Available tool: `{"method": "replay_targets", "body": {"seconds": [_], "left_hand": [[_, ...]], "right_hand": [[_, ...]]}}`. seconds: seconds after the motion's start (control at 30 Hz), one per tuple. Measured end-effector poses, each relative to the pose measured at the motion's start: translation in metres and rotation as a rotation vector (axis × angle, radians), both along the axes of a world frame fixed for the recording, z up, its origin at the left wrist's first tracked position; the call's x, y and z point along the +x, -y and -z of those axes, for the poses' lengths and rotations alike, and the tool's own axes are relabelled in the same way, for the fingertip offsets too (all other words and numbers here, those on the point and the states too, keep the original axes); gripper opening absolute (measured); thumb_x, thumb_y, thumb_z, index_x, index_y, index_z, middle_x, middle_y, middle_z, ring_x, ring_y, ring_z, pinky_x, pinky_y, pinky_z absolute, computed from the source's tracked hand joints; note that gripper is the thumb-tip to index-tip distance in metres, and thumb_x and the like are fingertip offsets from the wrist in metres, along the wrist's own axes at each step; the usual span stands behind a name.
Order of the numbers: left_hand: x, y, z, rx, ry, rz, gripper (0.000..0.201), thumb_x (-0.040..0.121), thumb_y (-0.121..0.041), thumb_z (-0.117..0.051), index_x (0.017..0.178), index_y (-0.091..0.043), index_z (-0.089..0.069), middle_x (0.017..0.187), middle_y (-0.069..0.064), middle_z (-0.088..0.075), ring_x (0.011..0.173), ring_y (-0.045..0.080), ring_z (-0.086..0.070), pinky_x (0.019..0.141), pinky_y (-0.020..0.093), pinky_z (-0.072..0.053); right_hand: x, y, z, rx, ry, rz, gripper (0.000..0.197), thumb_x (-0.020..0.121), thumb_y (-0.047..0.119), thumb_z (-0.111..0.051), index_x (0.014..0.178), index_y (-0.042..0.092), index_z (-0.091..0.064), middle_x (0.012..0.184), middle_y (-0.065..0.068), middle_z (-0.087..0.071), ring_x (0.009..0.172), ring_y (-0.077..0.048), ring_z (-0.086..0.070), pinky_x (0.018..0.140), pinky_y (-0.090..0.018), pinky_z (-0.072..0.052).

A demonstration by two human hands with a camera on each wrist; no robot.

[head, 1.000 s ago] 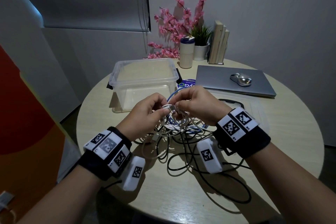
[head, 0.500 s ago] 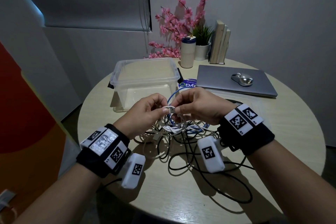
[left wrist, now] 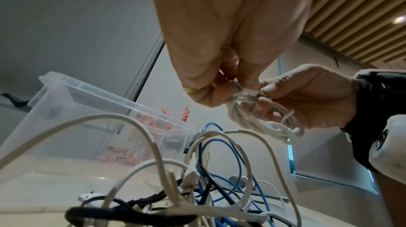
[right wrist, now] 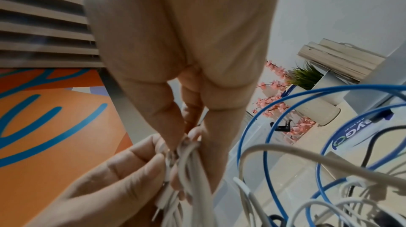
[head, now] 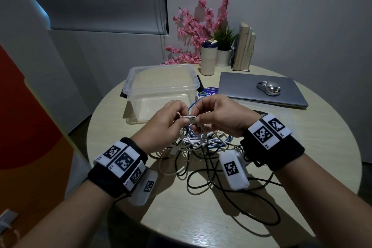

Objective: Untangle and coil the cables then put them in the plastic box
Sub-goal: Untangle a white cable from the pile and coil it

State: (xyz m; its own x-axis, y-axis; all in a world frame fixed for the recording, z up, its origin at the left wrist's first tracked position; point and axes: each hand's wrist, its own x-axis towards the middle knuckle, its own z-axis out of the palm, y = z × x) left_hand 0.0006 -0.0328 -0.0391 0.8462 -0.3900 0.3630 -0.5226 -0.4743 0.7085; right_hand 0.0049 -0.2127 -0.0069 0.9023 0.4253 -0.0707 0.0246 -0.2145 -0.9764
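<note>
A tangle of white, blue and black cables (head: 201, 147) lies on the round table in front of the clear plastic box (head: 161, 86). Both hands hover just above the tangle and meet at a small coil of white cable (left wrist: 259, 118). My left hand (head: 171, 123) pinches the coil's wrapped top and its USB plug (head: 192, 120). From the other side, my right hand (head: 217, 117) grips the same coil (right wrist: 189, 166) with thumb and fingers. The box holds nothing that I can see.
A closed grey laptop (head: 261, 90) with a silver mouse (head: 268, 88) lies at the right rear. A tumbler (head: 208, 57), potted plant (head: 224, 50), pink flowers and books (head: 244, 46) stand at the back edge. A black cable loop (head: 251, 207) trails towards the front edge.
Both hands have stayed together over the tangle, working the white coil's end; the plug now sticks out between them. The view has shifted slightly.
</note>
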Motion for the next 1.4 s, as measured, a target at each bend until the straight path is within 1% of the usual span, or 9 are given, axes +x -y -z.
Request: {"method": "replay_targets", "body": {"seconds": [0.27,0.47,0.6,0.73,0.83,0.97,1.03,1.23,1.4], "left_hand": [[0.004,-0.006,-0.006,0.101,0.099,0.06,0.022,0.08,-0.014,-0.074,0.081,-0.02,-0.053,0.079,-0.008,-0.051,0.071,0.003,-0.046,0.062,0.01,-0.037],[0.005,-0.006,-0.006,0.002,0.022,0.035,0.016,0.079,-0.012,-0.074,0.08,-0.013,-0.058,0.07,-0.009,-0.056,0.059,0.005,-0.05,0.056,0.016,-0.04],[0.004,-0.005,-0.006,0.02,0.027,0.018,0.016,0.081,-0.01,-0.072,0.079,-0.011,-0.056,0.065,-0.009,-0.051,0.054,0.002,-0.045,0.053,0.012,-0.036],[0.004,-0.005,-0.005,0.067,0.019,-0.003,0.017,0.082,-0.012,-0.07,0.079,-0.015,-0.054,0.073,-0.01,-0.051,0.06,0.003,-0.046,0.057,0.014,-0.038],[0.005,-0.006,-0.004,0.057,-0.012,-0.012,0.016,0.083,-0.012,-0.07,0.08,-0.016,-0.055,0.081,-0.002,-0.055,0.07,0.009,-0.05,0.062,0.018,-0.044],[0.009,-0.008,-0.003,-0.056,-0.087,-0.023,0.008,0.085,-0.01,-0.066,0.088,-0.016,-0.061,0.093,0.006,-0.06,0.08,0.025,-0.061,0.064,0.034,-0.058],[0.009,-0.006,-0.003,-0.11,-0.126,-0.034,0.009,0.086,-0.006,-0.064,0.089,-0.014,-0.063,0.096,0.01,-0.062,0.082,0.029,-0.063,0.061,0.034,-0.058],[0.005,-0.004,0.001,-0.224,-0.19,-0.059,0.011,0.084,0.0,-0.065,0.087,-0.01,-0.064,0.09,0.009,-0.065,0.079,0.023,-0.063,0.059,0.036,-0.058],[0.002,-0.002,-0.002,-0.211,-0.166,-0.063,0.008,0.084,0.0,-0.065,0.087,-0.007,-0.063,0.083,0.0,-0.064,0.068,0.007,-0.056,0.054,0.023,-0.052]], "right_hand": [[-0.003,0.001,0.002,0.025,-0.028,-0.031,0.016,0.088,-0.012,-0.052,0.084,0.003,-0.057,0.073,-0.014,-0.06,0.059,-0.02,-0.061,0.058,-0.026,-0.053],[-0.003,0.002,0.001,0.058,-0.057,-0.052,0.018,0.09,-0.013,-0.048,0.087,0.003,-0.056,0.075,-0.012,-0.06,0.055,-0.012,-0.063,0.052,-0.02,-0.052],[-0.003,0.0,0.0,0.001,-0.002,-0.017,0.018,0.09,-0.011,-0.049,0.088,0.005,-0.057,0.074,-0.011,-0.06,0.06,-0.018,-0.062,0.052,-0.021,-0.051],[-0.002,-0.005,0.001,-0.075,0.05,0.032,0.013,0.089,-0.011,-0.051,0.093,-0.001,-0.058,0.075,-0.011,-0.06,0.059,-0.016,-0.062,0.054,-0.023,-0.052],[-0.002,-0.007,0.002,-0.101,0.064,0.066,0.02,0.088,-0.011,-0.053,0.107,-0.008,-0.057,0.077,-0.012,-0.058,0.059,-0.014,-0.061,0.054,-0.023,-0.051],[-0.005,-0.008,-0.001,0.078,-0.004,0.093,0.025,0.084,-0.018,-0.054,0.104,-0.003,-0.054,0.07,-0.01,-0.057,0.052,-0.009,-0.063,0.048,-0.019,-0.049],[-0.006,-0.009,-0.002,0.125,-0.017,0.113,0.026,0.083,-0.02,-0.054,0.102,-0.002,-0.053,0.07,-0.012,-0.057,0.051,-0.01,-0.065,0.046,-0.019,-0.048],[-0.004,-0.011,0.002,0.125,-0.034,0.125,0.023,0.083,-0.019,-0.053,0.092,0.003,-0.054,0.07,-0.014,-0.058,0.053,-0.013,-0.065,0.047,-0.019,-0.048],[-0.006,-0.015,0.002,0.126,-0.015,0.148,0.025,0.083,-0.021,-0.052,0.087,0.004,-0.052,0.064,-0.011,-0.053,0.043,-0.009,-0.06,0.041,-0.017,-0.044]]}}
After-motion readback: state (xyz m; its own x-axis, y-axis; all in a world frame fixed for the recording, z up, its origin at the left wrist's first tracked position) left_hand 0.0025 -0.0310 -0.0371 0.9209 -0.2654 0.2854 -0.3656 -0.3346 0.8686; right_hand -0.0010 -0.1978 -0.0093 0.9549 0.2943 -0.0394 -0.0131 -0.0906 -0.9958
